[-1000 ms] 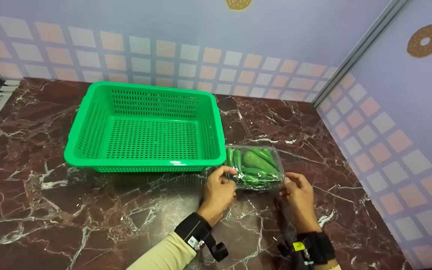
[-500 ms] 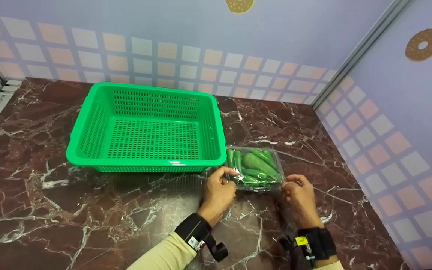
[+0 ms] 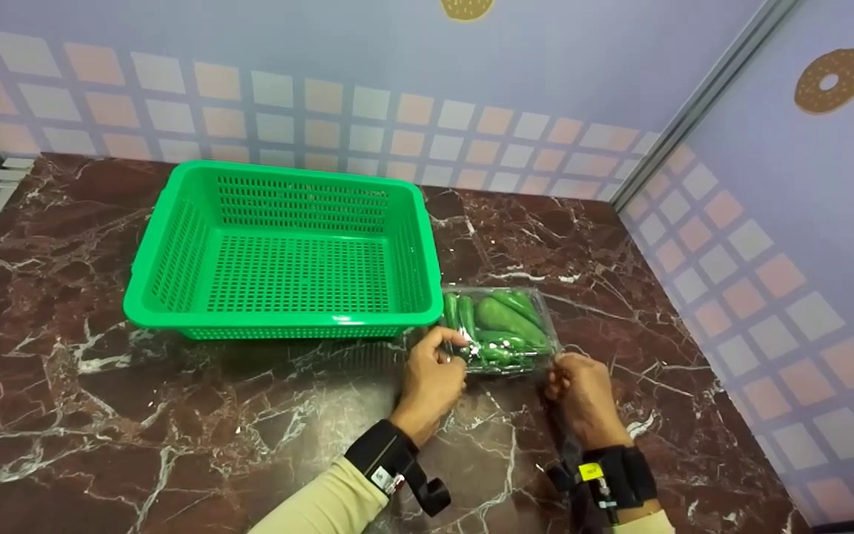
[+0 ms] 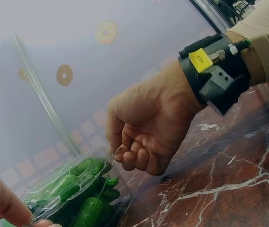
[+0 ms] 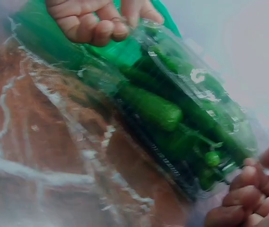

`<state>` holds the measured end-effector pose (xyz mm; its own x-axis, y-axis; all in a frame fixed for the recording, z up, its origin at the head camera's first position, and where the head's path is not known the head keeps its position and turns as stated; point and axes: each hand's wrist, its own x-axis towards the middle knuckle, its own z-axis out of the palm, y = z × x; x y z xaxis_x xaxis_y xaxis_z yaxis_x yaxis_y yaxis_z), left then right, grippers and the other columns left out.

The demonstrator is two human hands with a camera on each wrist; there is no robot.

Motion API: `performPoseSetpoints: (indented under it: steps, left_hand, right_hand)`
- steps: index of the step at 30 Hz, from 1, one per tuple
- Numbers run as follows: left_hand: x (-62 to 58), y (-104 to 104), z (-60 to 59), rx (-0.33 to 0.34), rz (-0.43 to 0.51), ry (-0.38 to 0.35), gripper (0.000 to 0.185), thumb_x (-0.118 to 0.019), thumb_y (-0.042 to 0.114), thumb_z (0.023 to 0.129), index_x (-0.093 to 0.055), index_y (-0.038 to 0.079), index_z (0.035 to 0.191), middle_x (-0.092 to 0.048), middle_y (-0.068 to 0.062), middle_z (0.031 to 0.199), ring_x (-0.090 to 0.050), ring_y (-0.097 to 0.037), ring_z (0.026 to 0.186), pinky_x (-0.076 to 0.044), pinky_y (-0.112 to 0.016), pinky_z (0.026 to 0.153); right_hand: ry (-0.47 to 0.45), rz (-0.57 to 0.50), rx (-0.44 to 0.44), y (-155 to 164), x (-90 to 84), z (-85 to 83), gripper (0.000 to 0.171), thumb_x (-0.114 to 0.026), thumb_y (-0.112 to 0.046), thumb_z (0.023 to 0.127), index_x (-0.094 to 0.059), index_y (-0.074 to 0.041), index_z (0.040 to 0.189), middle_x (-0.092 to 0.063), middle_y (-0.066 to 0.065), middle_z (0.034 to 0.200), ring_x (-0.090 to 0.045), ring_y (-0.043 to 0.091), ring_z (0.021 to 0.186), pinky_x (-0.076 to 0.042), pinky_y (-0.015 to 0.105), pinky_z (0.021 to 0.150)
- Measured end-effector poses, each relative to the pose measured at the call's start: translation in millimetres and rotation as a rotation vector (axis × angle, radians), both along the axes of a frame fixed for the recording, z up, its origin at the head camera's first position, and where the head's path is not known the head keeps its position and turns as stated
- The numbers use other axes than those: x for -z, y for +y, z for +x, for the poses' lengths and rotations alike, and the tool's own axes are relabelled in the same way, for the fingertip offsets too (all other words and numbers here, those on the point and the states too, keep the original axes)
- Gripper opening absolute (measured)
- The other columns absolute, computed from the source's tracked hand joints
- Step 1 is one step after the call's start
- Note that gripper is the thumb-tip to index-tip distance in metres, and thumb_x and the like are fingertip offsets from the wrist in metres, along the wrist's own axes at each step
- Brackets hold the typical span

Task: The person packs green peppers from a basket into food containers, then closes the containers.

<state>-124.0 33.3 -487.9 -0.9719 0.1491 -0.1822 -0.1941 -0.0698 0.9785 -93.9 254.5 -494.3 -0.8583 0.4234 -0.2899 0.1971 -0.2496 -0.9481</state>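
A clear plastic box (image 3: 502, 370) with its lid down holds several green vegetables (image 3: 507, 320), one larger and paler than the rest; their exact kind is hard to tell through the shiny plastic. At the box's front left corner, my left hand (image 3: 431, 382) pinches the edge between thumb and index finger. My right hand (image 3: 586, 393) pinches the front right corner, its other fingers curled under, as the left wrist view shows. Through the box's side in the right wrist view, a long green vegetable (image 5: 153, 108) and a small round tip are visible.
A green perforated plastic basket (image 3: 279, 321) stands left of the box, its right front corner close against it. Both are on a dark red marble-patterned table (image 3: 234, 445). A tiled-print wall (image 3: 368, 104) rises behind, another (image 3: 790, 297) at the right.
My right hand has shifted slightly left and its fingers have curled in more at the box's corner. The left hand keeps its grip, and the box stays in place.
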Motion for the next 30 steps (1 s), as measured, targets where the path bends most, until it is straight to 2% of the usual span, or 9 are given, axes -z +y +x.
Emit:
performPoseSetpoints:
  steps: [5,12,17,20,23,25,26,28,30]
  left_hand:
    - [-0.6,1,-1.5,-0.003,-0.017,-0.013,0.033,-0.055,-0.009,0.084,-0.07,0.01,0.106,-0.047,0.002,0.072,-0.055,-0.014,0.055,-0.041,-0.021,0.048]
    - [1.5,5,-11.3,0.012,-0.038,-0.039,0.034,-0.055,-0.008,0.085,-0.07,0.013,0.108,-0.05,0.001,0.077,-0.053,-0.012,0.057,-0.041,-0.021,0.048]
    - [5.4,8,-18.7,0.0,-0.058,-0.005,0.034,-0.055,-0.008,0.085,-0.07,0.013,0.107,-0.05,0.001,0.076,-0.055,-0.012,0.056,-0.041,-0.022,0.049]
    - [3.6,6,-22.7,0.018,-0.11,0.027,0.034,-0.055,-0.006,0.085,-0.071,0.014,0.108,-0.054,-0.002,0.078,-0.053,-0.013,0.057,-0.042,-0.024,0.052]
    - [-4.6,-1,-22.3,0.083,-0.258,0.068,0.036,-0.057,0.003,0.086,-0.071,0.018,0.115,-0.066,-0.009,0.096,-0.052,-0.015,0.065,-0.04,-0.028,0.059]
    - [-14.8,-8,-20.4,0.142,-0.374,0.109,0.037,-0.06,0.009,0.087,-0.071,0.02,0.121,-0.07,-0.009,0.107,-0.049,-0.016,0.068,-0.038,-0.029,0.062]
    - [-21.3,-12,-19.5,0.179,-0.416,0.129,0.038,-0.06,0.012,0.089,-0.07,0.02,0.125,-0.071,-0.008,0.106,-0.049,-0.015,0.066,-0.037,-0.029,0.06]
    - [-36.0,-16,-19.0,0.241,-0.468,0.197,0.036,-0.059,0.017,0.095,-0.069,0.016,0.13,-0.071,-0.004,0.092,-0.046,-0.012,0.06,-0.036,-0.027,0.054]
    - [-52.1,-17,-22.6,0.273,-0.475,0.3,0.035,-0.057,0.019,0.1,-0.067,0.011,0.133,-0.06,0.002,0.072,-0.04,-0.009,0.05,-0.031,-0.023,0.045]
  right_hand:
    - [0.019,0.014,0.002,0,4.3,-2.0,0.035,-0.046,0.004,0.098,-0.062,-0.009,0.07,-0.055,-0.002,0.063,-0.044,0.009,0.053,-0.038,0.022,0.052]
    - [0.022,0.025,-0.003,5,7.8,-11.2,0.036,-0.046,0.003,0.098,-0.061,-0.009,0.068,-0.056,-0.003,0.064,-0.043,0.009,0.053,-0.038,0.022,0.052]
    - [0.003,0.034,-0.023,9,9.6,-18.5,0.033,-0.046,0.004,0.097,-0.059,-0.008,0.069,-0.054,-0.002,0.063,-0.043,0.009,0.052,-0.038,0.022,0.052]
    - [-0.029,0.076,-0.057,12,7.3,-22.6,0.03,-0.047,0.003,0.098,-0.059,-0.005,0.071,-0.052,-0.001,0.061,-0.043,0.01,0.051,-0.039,0.023,0.052]
    - [-0.117,0.262,-0.134,20,-2.4,-20.1,0.024,-0.05,-0.006,0.104,-0.061,-0.001,0.083,-0.051,-0.003,0.066,-0.044,0.009,0.054,-0.04,0.022,0.051]
    - [-0.159,0.51,-0.176,25,-14.3,-17.8,0.025,-0.052,-0.016,0.107,-0.064,0.002,0.094,-0.055,0.0,0.072,-0.048,0.009,0.06,-0.043,0.023,0.055]
    - [-0.171,0.64,-0.183,27,-22.0,-16.7,0.028,-0.052,-0.022,0.108,-0.065,0.003,0.102,-0.059,0.003,0.078,-0.052,0.012,0.066,-0.045,0.024,0.06]
    - [-0.155,0.872,-0.172,26,-38.5,-17.6,0.034,-0.052,-0.029,0.108,-0.065,0.002,0.114,-0.066,0.013,0.093,-0.06,0.021,0.08,-0.05,0.033,0.073]
    - [-0.074,1.056,-0.174,20,-54.9,-23.9,0.04,-0.052,-0.032,0.109,-0.064,0.0,0.129,-0.068,0.022,0.12,-0.063,0.032,0.107,-0.051,0.046,0.095]
